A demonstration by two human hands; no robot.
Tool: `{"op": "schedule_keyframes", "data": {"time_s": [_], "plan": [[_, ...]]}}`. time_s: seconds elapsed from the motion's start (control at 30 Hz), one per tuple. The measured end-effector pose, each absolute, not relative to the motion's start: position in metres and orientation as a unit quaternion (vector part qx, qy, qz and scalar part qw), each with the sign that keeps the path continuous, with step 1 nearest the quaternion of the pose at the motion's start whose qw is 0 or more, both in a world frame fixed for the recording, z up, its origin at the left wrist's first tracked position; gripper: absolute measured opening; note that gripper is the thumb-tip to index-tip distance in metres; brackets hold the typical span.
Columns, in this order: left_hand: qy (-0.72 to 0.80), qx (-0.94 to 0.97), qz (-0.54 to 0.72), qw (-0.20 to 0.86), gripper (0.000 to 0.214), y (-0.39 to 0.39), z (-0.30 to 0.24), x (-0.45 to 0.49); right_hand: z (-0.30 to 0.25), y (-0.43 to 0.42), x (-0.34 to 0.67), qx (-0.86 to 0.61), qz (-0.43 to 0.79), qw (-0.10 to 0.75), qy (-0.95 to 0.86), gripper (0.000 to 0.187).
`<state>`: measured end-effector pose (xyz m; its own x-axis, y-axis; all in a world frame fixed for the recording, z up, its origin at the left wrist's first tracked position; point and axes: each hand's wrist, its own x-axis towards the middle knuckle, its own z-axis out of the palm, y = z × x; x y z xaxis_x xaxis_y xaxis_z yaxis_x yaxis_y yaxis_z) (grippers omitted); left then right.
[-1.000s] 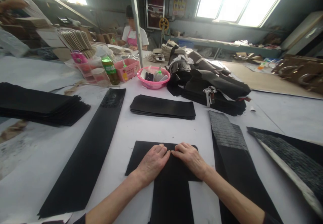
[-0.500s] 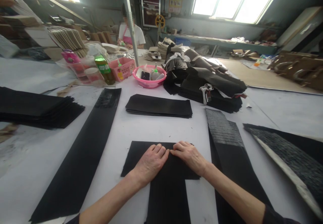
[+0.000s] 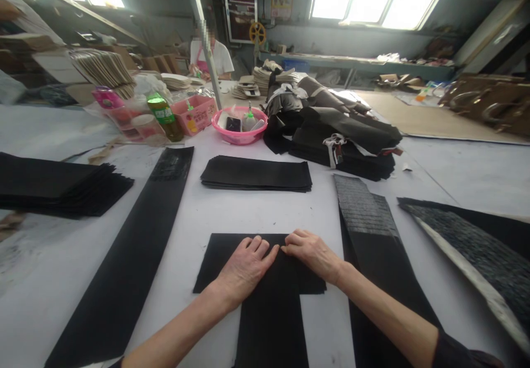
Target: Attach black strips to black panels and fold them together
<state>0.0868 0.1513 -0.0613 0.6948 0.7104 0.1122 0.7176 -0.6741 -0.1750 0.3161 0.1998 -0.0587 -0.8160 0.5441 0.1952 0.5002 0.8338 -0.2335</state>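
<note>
A long black strip (image 3: 271, 324) runs from the near edge of the view up over a wider black piece (image 3: 215, 255) lying crosswise on the white table. My left hand (image 3: 246, 263) bears on the strip's far end from the left, fingers curled and thumb tip on the strip. From the right, my right hand (image 3: 310, 252) pinches the same end, its fingertips almost meeting my left thumb. The strip's far edge is partly hidden under my fingers. Beyond them lies a neat stack of black pieces (image 3: 256, 173).
Left are another long black strip (image 3: 128, 257) and a black stack (image 3: 53, 183). Right lie overlapping black strips (image 3: 385, 268) with a rough grey end. Farther back stand a pink basin (image 3: 240, 133), a green-labelled bottle (image 3: 164, 116) and piled dark material (image 3: 343, 136). A person (image 3: 223, 58) sits behind.
The whole view has shifted slightly, so things sit a little farther left. Both hands stay at the strip's far end, with hardly any movement of the fingers.
</note>
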Motion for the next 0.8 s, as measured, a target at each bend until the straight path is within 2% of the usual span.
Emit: {"op": "schedule_keyframes", "data": {"time_s": [0.17, 0.4, 0.57, 0.8], "plan": [[-0.394, -0.912, -0.011, 0.110, 0.045, 0.151, -0.061, 0.090, -0.057, 0.205, 0.321, -0.276, 0.097, 0.131, -0.947, 0.024], [-0.388, -0.915, 0.006, 0.113, 0.052, 0.150, -0.060, 0.093, -0.054, 0.207, 0.329, -0.257, 0.108, 0.116, -0.953, 0.018], [-0.395, -0.913, 0.004, 0.102, 0.053, 0.151, -0.058, 0.094, -0.056, 0.204, 0.336, -0.271, 0.104, 0.103, -0.951, 0.025], [-0.406, -0.909, -0.015, 0.094, 0.051, 0.150, -0.059, 0.093, -0.051, 0.196, 0.342, -0.310, 0.086, 0.115, -0.940, 0.018]]}}
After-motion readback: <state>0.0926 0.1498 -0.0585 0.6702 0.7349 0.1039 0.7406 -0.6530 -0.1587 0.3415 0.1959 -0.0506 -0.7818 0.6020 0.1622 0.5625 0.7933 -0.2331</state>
